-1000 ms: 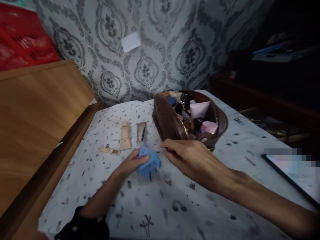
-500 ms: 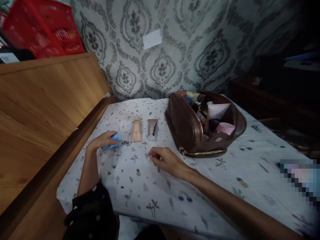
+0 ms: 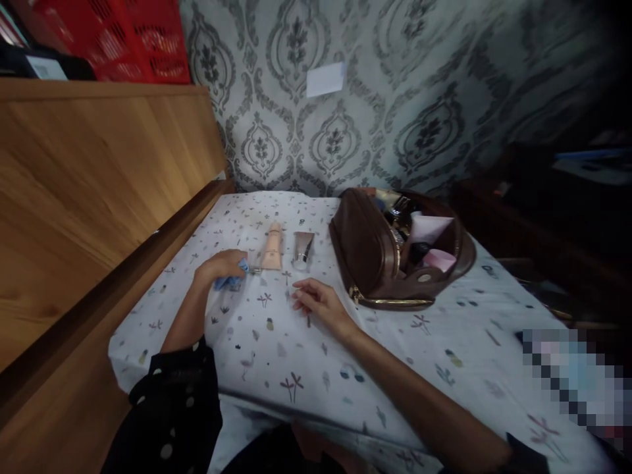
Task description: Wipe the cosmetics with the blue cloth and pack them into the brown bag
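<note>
One peach tube (image 3: 272,250), one brown tube (image 3: 303,246), one open bag (image 3: 363,240) and one cloth (image 3: 227,283) are on the table (image 3: 316,359). The cloth, blue and crumpled, is bunched beneath the left hand (image 3: 223,264), gripped by its curled fingers. The right hand (image 3: 318,304), loosely curled, holds nothing, near the brown tube.

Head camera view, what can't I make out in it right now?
- Slim item, head view: all but one end hidden by the left hand and blue cloth.
- Brown leather bag, head view: its deeper contents hidden by its walls and upper items.
- Peach tube, head view: print too small.
- Red basket, head view: cut off by the top edge.
</note>
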The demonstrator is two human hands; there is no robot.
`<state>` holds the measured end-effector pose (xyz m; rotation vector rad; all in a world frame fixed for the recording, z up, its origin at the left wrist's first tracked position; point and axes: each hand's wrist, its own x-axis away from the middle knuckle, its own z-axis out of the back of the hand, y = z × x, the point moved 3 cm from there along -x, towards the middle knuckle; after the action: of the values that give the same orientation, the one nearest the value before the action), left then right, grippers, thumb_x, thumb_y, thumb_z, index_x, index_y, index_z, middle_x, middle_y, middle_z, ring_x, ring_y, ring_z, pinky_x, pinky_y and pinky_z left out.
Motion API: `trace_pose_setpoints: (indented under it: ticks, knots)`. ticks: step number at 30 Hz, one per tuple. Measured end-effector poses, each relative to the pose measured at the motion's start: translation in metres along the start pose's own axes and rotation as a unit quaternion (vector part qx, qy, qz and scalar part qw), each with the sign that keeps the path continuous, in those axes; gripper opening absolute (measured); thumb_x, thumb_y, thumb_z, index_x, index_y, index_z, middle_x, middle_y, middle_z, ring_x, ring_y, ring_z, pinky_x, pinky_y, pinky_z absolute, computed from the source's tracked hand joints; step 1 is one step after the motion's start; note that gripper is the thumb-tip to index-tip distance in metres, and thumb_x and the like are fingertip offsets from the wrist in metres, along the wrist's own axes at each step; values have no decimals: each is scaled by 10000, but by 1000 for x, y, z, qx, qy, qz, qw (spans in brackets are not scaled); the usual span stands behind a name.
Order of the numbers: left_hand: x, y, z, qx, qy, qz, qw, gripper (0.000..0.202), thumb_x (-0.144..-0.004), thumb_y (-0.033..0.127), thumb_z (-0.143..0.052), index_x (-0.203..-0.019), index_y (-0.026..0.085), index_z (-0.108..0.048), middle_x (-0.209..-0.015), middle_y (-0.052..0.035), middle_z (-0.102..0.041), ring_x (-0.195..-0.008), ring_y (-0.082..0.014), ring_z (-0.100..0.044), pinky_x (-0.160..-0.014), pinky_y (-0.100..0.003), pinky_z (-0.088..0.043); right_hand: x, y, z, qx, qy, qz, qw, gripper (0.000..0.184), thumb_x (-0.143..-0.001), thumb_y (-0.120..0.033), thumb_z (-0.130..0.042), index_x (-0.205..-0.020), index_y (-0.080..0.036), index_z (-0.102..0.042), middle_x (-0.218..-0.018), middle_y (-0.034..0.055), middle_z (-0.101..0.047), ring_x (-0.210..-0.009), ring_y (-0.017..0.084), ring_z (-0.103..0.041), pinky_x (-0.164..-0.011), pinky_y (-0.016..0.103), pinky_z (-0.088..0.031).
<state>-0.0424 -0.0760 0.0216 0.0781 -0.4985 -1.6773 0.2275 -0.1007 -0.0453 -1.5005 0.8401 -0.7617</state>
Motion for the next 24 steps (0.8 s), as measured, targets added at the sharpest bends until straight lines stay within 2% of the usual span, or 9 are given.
trace_pose_setpoints:
  ticks: [3,7,10,12,15,18,24]
  knots:
    - [8,28,-4,23,-13,-51,998,185,-725,348,-591,-828,197,-622,-770,2,-621,-749,-194,-584,-666,-256,-422,0,-3,2,-42,17,9,999,457,-710,-491,-759,-1006,-173,-618,-744,19,-677,-610,144,-647,-532,249,-471]
    - [17,77,-15,110,-8,-150,982,191,-798,356,-583,-881,190,-626,-778,9,-616,-733,-178,-576,-648,-244,-413,-2,-5,2,-101,36,-6,994,534,-681,-561,-784,-1025,-190,-614,-839,39,-695,-651,154,-668,-506,237,-457]
    - [18,107,-28,155,8,-183,971,166,-822,346,-592,-836,182,-617,-720,13,-588,-680,-162,-544,-618,-241,-399,-2,-8,4,-105,46,16,993,491,-692,-606,-767,-904,-184,-634,-774,23,-677,-633,144,-639,-480,224,-423]
    - [17,118,-38,191,23,-188,963,190,-837,361,-602,-817,173,-618,-712,8,-593,-672,-156,-538,-624,-242,-407,-2,-10,7,-97,59,38,993,479,-693,-622,-761,-832,-179,-644,-677,-2,-635,-601,135,-604,-478,224,-409]
    - [14,121,-51,265,38,-181,946,254,-867,403,-610,-903,154,-649,-816,-24,-650,-756,-167,-580,-713,-258,-450,-3,-13,13,-97,81,59,990,483,-676,-633,-765,-768,-172,-653,-596,-25,-588,-550,117,-553,-477,226,-399]
    - [11,115,-58,321,5,-160,934,329,-860,448,-638,-982,142,-657,-872,-42,-662,-793,-174,-595,-744,-267,-465,-5,-17,18,-102,98,75,987,491,-669,-638,-764,-721,-162,-656,-592,-21,-598,-522,99,-525,-468,223,-391]
    - [14,108,-57,323,-43,-127,937,315,-826,451,-693,-891,147,-644,-806,-15,-608,-731,-141,-558,-687,-239,-453,-5,-20,26,-145,145,83,975,499,-638,-632,-784,-696,-159,-635,-549,-46,-559,-491,76,-496,-459,209,-384]
